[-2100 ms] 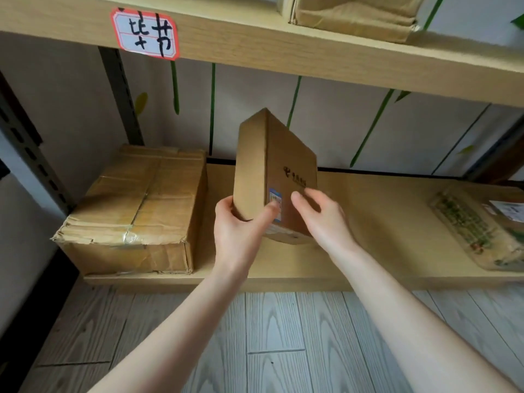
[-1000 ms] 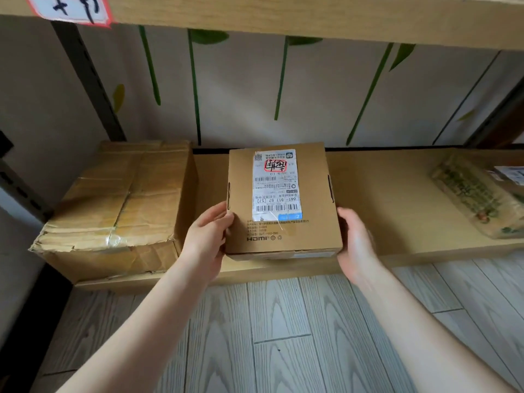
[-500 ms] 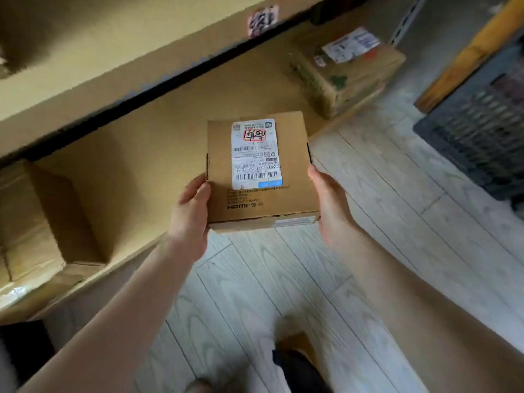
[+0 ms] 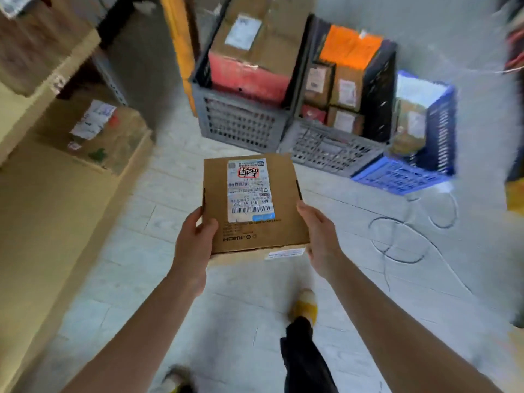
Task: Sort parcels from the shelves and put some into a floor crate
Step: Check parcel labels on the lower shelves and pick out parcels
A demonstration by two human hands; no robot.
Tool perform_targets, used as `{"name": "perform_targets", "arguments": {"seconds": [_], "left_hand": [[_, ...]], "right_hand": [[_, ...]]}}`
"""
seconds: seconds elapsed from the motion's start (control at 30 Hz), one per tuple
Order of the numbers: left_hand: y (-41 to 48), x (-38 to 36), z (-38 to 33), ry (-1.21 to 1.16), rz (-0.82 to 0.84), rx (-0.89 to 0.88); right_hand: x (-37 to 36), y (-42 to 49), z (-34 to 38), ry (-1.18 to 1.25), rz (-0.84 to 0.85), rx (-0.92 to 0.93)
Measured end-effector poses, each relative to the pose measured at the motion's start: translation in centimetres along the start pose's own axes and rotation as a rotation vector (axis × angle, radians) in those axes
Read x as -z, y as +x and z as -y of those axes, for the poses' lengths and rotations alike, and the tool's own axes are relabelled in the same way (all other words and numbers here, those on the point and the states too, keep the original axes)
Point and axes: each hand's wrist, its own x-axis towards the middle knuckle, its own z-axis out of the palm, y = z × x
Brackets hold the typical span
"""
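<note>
Holding the labelled cardboard parcel (image 4: 251,207) above the floor (image 4: 133,251), my left grip (image 4: 195,242) wraps its near-left edge, thumb on top, and my right grip (image 4: 320,236) clasps its right edge. Ahead of both grips stand a grey crate (image 4: 241,121) and a blue crate (image 4: 402,175).

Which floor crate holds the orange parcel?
The middle grey crate, with the orange parcel at its back. The left grey crate holds a big red-sided box; the right crate is blue.

One camera sits on the person's head. It looks forward and down, close to the parcel (image 4: 280,222) in the middle. Crates (image 4: 241,123) sit farther off at 12 o'clock, a shelf (image 4: 42,194) at 9.
</note>
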Motion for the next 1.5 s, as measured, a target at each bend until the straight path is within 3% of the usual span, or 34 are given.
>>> {"name": "perform_targets", "arguments": {"seconds": [0.17,0.33,0.6,0.8,1.03,1.33,1.5], "left_hand": [[0.2,-15.2,-3.4,0.133,0.108,-0.004],[1.1,-28.0,-3.9,0.218,0.173,0.109],[2.3,-38.8,-6.3,0.315,0.228,0.217],[6.6,-43.1,-9.1,0.28,0.264,0.243],[17.5,-47.7,-11.9,0.231,0.257,0.326],[32.0,-51.0,-16.5,0.328,0.253,0.533],[39.8,-52.3,-16.6,0.208,0.201,0.448]], "right_hand": [[11.4,4.7,7.6,0.068,-0.073,0.061],[21.7,9.5,13.1,0.067,-0.096,0.06],[29.6,14.9,17.2,0.124,-0.151,-0.028],[30.2,21.3,20.0,0.153,-0.155,-0.074],[28.1,32.9,24.1,0.139,-0.116,-0.155],[22.5,47.3,28.8,-0.069,-0.05,-0.233],[19.5,54.6,28.9,-0.123,-0.009,-0.229]]}}
